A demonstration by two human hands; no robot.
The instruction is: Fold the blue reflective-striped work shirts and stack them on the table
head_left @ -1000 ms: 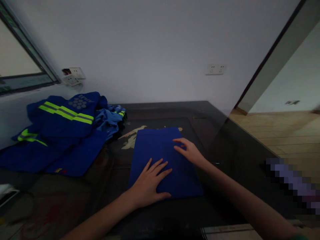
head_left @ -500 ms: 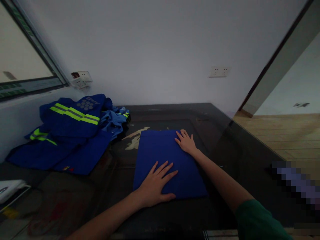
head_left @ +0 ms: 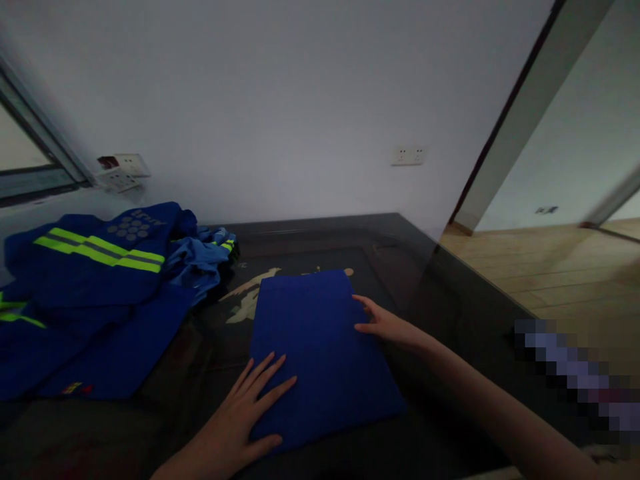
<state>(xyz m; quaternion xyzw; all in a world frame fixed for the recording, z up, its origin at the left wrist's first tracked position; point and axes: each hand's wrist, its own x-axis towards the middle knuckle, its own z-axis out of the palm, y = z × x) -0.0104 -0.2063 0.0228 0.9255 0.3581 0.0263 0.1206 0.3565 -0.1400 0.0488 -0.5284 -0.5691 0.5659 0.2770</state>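
Touching folded blue cloth

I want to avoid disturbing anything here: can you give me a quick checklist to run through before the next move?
1. Blue cloth lies flat on the dark table: ok.
2. Left hand on the cloth: ok, fingers spread over its near left part.
3. Right hand pressing firmly: cannot tell; it is at the right edge, thumb and fingers apart.
4. Striped garment apart from the cloth: ok, off to the left.
5. Cloth's underside smooth: cannot tell, hidden.
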